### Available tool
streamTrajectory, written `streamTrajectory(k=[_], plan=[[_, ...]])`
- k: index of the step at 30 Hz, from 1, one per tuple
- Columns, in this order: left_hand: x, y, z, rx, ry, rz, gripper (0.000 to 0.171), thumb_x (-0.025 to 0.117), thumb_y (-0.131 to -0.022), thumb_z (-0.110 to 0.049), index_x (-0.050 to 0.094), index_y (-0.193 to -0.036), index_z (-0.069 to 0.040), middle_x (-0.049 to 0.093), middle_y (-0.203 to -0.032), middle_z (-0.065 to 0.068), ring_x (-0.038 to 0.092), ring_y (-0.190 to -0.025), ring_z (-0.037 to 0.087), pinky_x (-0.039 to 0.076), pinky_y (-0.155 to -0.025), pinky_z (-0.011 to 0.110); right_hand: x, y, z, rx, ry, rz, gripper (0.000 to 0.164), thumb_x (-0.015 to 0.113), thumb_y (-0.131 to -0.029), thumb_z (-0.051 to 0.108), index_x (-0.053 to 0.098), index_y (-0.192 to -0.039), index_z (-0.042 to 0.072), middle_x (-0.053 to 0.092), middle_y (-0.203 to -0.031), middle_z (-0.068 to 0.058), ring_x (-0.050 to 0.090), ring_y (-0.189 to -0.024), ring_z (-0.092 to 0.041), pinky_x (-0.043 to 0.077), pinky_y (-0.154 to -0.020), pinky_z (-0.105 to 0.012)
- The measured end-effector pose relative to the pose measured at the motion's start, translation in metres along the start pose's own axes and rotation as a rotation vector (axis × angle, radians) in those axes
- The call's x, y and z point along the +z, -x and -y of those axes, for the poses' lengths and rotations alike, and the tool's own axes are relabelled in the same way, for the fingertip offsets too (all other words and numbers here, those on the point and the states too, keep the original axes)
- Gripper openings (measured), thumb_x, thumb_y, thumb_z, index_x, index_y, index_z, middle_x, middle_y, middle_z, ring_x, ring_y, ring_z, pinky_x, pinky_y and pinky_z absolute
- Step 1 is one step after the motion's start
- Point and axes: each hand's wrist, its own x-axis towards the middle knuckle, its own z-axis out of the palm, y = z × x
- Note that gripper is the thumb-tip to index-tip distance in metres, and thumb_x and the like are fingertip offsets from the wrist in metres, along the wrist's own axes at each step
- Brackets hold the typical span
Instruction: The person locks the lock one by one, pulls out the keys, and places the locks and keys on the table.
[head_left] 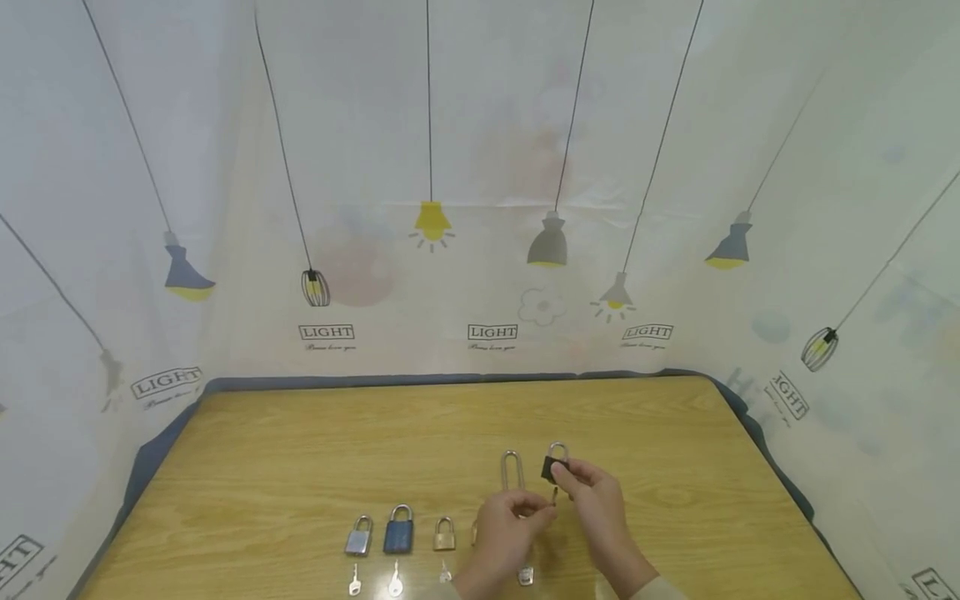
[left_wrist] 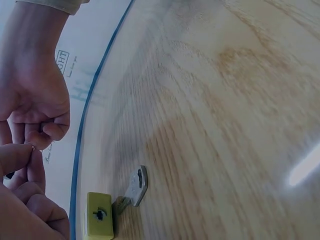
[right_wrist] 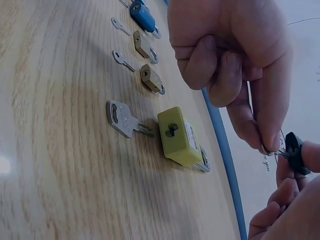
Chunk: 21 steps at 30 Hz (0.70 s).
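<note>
My right hand grips a small black padlock by its body, with its metal shackle pointing up. Just below it, my left hand pinches a small key between thumb and fingertips. In the right wrist view the tip of the key is right at the underside of the black padlock, and fingers hide the key's head. Beneath the hands lies a yellow padlock with a long shackle, its body hidden behind my left hand in the head view. A large silver key lies by its keyhole.
Left of my hands, a silver padlock, a blue padlock and a brass padlock lie in a row. Another brass padlock is partly covered in the head view. Keys lie before them on the wooden table. Printed curtains surround it.
</note>
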Motion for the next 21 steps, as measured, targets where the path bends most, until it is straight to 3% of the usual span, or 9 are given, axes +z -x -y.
streamTrajectory(k=[9, 14, 21], plan=[[-0.001, 0.003, 0.001, -0.021, -0.006, 0.034, 0.01, 0.073, -0.083, -0.025, 0.069, -0.086, -0.018, 0.064, -0.082, -0.006, 0.055, -0.078, 0.013, 0.046, -0.067, 0.029, -0.001, -0.003, 0.003, -0.021, 0.023, -0.01, 0.044, 0.065, -0.09, 0.034, 0.059, -0.117, 0.0, 0.064, -0.116, -0.014, 0.054, -0.111, -0.027, 0.042, -0.096, -0.046], [-0.003, 0.009, 0.0, -0.007, -0.027, 0.064, 0.009, 0.072, -0.083, -0.024, 0.069, -0.086, -0.015, 0.065, -0.081, -0.006, 0.057, -0.075, 0.011, 0.048, -0.066, 0.029, -0.003, -0.004, 0.004, -0.032, 0.02, 0.01, 0.042, 0.067, -0.089, 0.033, 0.061, -0.114, 0.0, 0.065, -0.113, -0.014, 0.055, -0.109, -0.028, 0.038, -0.099, -0.054], [-0.006, 0.019, 0.001, -0.062, -0.047, 0.109, 0.011, 0.073, -0.081, -0.023, 0.069, -0.086, -0.014, 0.065, -0.083, -0.005, 0.057, -0.076, 0.012, 0.048, -0.064, 0.032, -0.01, -0.006, 0.002, -0.051, 0.142, 0.037, 0.04, 0.067, -0.088, 0.035, 0.064, -0.112, 0.004, 0.067, -0.109, -0.009, 0.057, -0.106, -0.026, 0.04, -0.096, -0.057]])
